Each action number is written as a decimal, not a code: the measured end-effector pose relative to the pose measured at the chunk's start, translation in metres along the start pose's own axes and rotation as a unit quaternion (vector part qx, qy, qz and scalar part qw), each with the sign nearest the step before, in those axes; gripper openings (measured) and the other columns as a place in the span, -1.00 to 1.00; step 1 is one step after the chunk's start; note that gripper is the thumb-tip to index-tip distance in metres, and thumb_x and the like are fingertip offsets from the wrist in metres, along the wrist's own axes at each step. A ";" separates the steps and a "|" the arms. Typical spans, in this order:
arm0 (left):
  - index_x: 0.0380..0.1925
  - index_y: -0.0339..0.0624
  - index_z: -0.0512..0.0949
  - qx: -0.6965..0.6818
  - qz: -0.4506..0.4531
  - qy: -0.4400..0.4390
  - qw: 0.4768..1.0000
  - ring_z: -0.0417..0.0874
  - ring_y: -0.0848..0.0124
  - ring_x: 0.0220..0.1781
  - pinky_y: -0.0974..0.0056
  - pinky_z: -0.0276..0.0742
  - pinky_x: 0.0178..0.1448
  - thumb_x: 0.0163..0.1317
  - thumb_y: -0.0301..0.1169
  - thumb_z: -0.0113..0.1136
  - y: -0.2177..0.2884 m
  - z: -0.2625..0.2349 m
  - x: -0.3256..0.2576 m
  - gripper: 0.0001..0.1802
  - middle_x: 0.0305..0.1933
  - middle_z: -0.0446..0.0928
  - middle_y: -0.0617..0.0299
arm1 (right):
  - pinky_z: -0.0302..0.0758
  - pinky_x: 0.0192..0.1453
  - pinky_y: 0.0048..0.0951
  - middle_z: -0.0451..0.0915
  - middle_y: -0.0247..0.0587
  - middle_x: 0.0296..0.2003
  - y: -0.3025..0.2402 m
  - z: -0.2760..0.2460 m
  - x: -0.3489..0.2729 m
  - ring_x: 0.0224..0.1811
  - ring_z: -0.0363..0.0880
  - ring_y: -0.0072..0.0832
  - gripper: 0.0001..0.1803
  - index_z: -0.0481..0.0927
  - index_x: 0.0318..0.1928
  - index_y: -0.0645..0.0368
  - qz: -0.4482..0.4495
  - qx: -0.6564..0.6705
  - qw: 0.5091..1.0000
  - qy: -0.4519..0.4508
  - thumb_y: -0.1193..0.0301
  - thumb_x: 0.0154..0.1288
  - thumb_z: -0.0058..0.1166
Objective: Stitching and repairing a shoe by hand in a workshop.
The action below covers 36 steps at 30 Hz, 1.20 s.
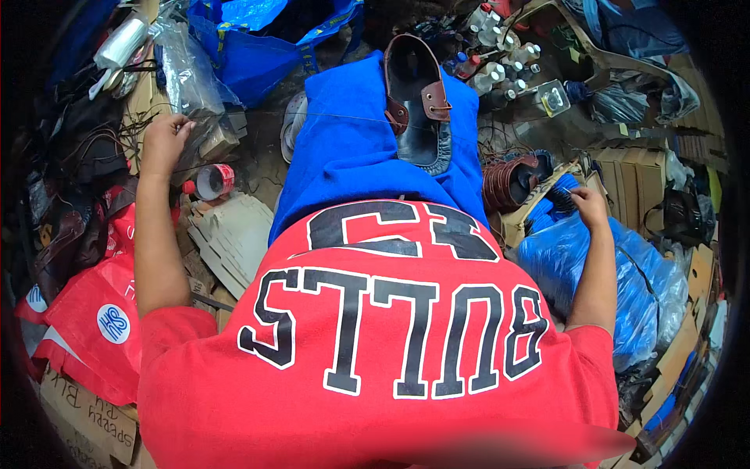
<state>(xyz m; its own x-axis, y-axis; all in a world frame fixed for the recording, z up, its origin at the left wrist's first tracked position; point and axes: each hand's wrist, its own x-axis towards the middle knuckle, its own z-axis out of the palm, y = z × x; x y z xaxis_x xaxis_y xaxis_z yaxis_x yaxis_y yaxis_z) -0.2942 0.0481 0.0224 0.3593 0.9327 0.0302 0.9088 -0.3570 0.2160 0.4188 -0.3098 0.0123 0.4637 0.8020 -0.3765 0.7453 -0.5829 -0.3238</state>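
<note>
A brown and dark-blue leather shoe [437,103] rests on my blue-covered lap, its opening facing up and a lace or thread through its eyelet flap. From the shoe a thin dark thread [344,118] stretches leftward to my left hand [166,141], raised out to the side with its fingers pinched together. Out to the right, beside a bundle of blue material, is my right hand [590,207]. Its thumb and fingertips are closed together; whatever sits between them is too small to make out.
A blue bag [266,55] lies beyond my lap. Several small bottles [500,66] cluster at the far right. Brown leather shoe pieces [508,184] and a blue plastic-wrapped bundle [609,273] sit on the right. At left are a plastic bottle [213,181], pale cut sheets [238,234] and a red bag [94,328].
</note>
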 end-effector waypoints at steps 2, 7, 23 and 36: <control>-0.36 -0.24 0.62 0.026 -0.013 0.010 1.000 0.58 0.05 -0.29 0.12 0.48 -0.16 0.02 -0.33 0.31 0.003 -0.001 0.004 -0.78 -0.37 0.56 -0.02 | 0.49 -0.11 -0.40 0.67 -0.09 -0.34 0.025 -0.006 -0.013 -0.29 0.63 -0.34 -0.76 0.65 -0.23 0.24 0.106 -0.067 0.992 0.036 0.40 0.09 0.14; -0.19 -0.13 0.64 0.018 0.062 -0.033 0.997 0.57 0.09 -0.14 0.11 0.46 -0.09 0.02 -0.26 0.32 0.105 0.012 0.016 -0.66 -0.23 0.53 0.02 | 0.50 -0.09 -0.40 0.67 -0.15 -0.31 -0.041 0.017 0.001 -0.25 0.63 -0.38 -0.74 0.64 -0.23 0.30 0.000 -0.042 0.997 -0.069 0.43 0.04 0.22; -0.33 -0.21 0.60 -0.379 0.217 -0.243 0.866 0.61 0.18 -0.17 0.26 0.47 -0.04 -0.25 -0.09 0.50 0.298 0.095 0.053 -0.47 -0.29 0.59 0.07 | 0.46 -0.10 -0.56 0.51 -0.34 -0.35 -0.250 0.067 0.052 -0.26 0.51 -0.60 -0.81 0.67 -0.31 0.19 -0.281 0.221 0.929 -0.095 0.66 0.01 0.20; -0.24 -0.09 0.68 -0.453 0.316 -0.292 0.781 0.54 0.34 -0.10 0.34 0.39 0.05 -0.06 -0.24 0.42 0.290 0.126 0.059 -0.65 -0.16 0.50 0.23 | 0.42 -0.11 -0.58 0.49 -0.38 -0.37 -0.244 0.084 0.036 -0.26 0.46 -0.61 -0.79 0.68 -0.29 0.14 -0.303 0.267 0.910 -0.090 0.65 0.03 0.19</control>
<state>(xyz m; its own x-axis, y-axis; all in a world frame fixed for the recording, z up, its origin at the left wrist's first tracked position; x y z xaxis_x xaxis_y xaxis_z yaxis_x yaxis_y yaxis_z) 0.0171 -0.0061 -0.0365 0.9513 0.3078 0.0166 0.0833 -0.3085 0.9476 0.2129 -0.1494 0.0049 -0.0776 0.9911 -0.1081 0.4760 -0.0584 -0.8775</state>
